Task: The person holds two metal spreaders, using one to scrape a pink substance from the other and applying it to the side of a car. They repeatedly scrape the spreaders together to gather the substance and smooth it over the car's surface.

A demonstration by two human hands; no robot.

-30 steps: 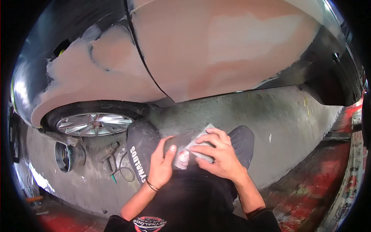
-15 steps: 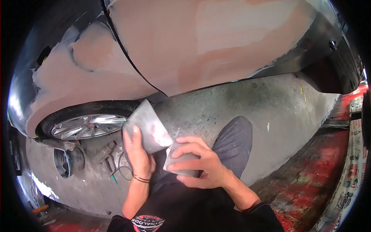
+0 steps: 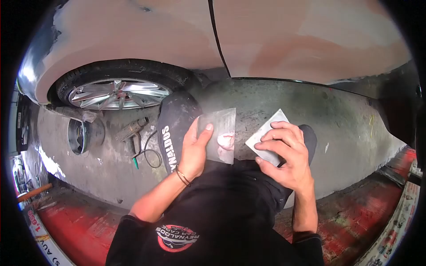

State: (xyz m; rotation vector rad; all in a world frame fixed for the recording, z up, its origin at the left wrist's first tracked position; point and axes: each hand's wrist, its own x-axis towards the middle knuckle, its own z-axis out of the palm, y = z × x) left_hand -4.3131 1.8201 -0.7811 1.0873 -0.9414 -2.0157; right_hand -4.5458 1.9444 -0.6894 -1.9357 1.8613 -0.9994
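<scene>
My left hand (image 3: pixel 195 148) holds a flat grey plate (image 3: pixel 220 133) by its left edge, thumb on top; a whitish and pink smear lies on its face. To the right, the fingers of my right hand (image 3: pixel 288 153) are curled over a pale, thin-edged flat piece (image 3: pixel 270 128), tilted with one corner up. A gap separates the two flat pieces. Above them is a car side panel (image 3: pixel 310 40) with pinkish-tan and grey patches.
A wheel (image 3: pixel 117 94) is at the upper left. On the concrete floor (image 3: pixel 350 133) lie an air tool (image 3: pixel 132 132) with a hose and an open metal ring (image 3: pixel 78 136). Red-stained ground (image 3: pixel 80 221) borders the concrete.
My hands have moved apart, and the pale piece no longer touches the plate. The plate has turned more upright. The view has shifted, showing the wheel higher and both legs.
</scene>
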